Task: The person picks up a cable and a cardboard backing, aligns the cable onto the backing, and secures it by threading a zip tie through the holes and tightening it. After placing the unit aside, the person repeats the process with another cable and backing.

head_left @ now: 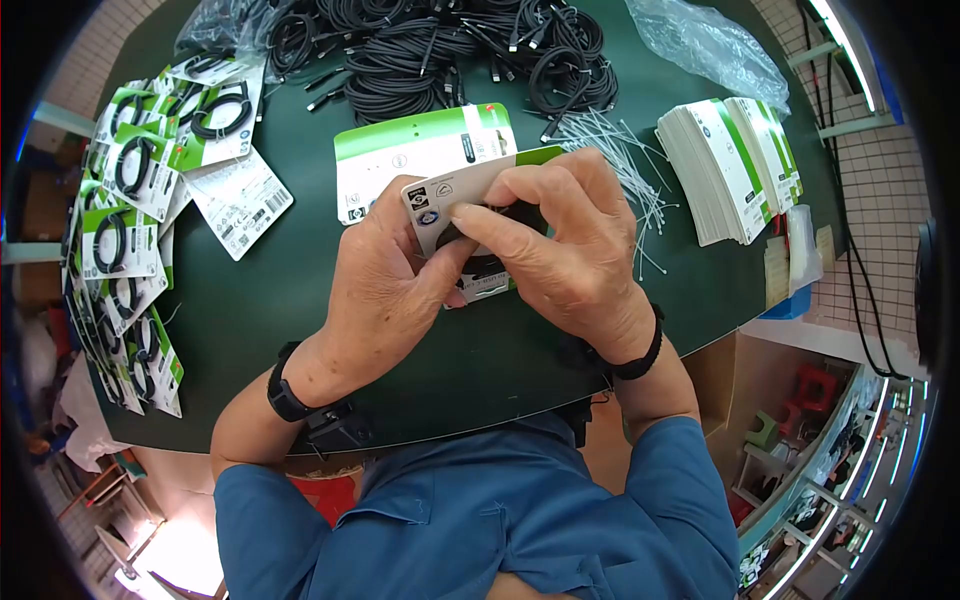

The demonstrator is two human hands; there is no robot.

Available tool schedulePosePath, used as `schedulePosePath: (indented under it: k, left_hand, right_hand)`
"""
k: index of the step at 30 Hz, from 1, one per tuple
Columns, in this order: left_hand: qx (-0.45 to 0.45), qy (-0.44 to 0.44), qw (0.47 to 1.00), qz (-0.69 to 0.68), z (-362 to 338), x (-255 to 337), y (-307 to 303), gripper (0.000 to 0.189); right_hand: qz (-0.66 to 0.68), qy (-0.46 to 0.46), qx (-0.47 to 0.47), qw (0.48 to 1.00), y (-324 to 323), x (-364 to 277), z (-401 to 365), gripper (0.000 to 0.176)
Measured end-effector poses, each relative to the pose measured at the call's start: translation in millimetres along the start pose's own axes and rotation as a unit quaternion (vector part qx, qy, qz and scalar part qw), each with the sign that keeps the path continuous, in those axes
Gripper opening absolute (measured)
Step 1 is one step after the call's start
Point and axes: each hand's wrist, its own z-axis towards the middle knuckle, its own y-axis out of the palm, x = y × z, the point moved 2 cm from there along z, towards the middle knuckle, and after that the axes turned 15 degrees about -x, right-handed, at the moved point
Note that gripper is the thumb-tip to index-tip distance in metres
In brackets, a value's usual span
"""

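Note:
My left hand is closed on the left edge of a white and green packaging card, held tilted above the table. A black cable lies against that card, partly hidden by my fingers. My right hand is closed over the card's right side, thumb pressed to its face and fingers curled near the cable. What exactly the right fingertips pinch is hidden. Just behind my hands, another white and green card lies flat on the dark green table.
Bundles of black cables lie at the back. Loose white cable ties are spread right of centre. Stacked cards stand at the right, beneath a clear plastic bag. Carded cables pile up along the left edge.

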Motion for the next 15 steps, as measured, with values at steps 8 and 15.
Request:
schedulePosePath:
  k: [8,15]
  left_hand:
    - [0.005,0.008,1.000,-0.007,0.2,0.3,1.3,0.029]
    - [-0.001,-0.009,1.000,0.000,1.7,-3.7,2.0,0.031]
  right_hand:
    - [0.041,-0.010,-0.001,0.999,-1.6,8.6,-0.2,0.038]
    - [0.058,0.025,0.009,0.998,-1.5,4.3,6.1,0.023]
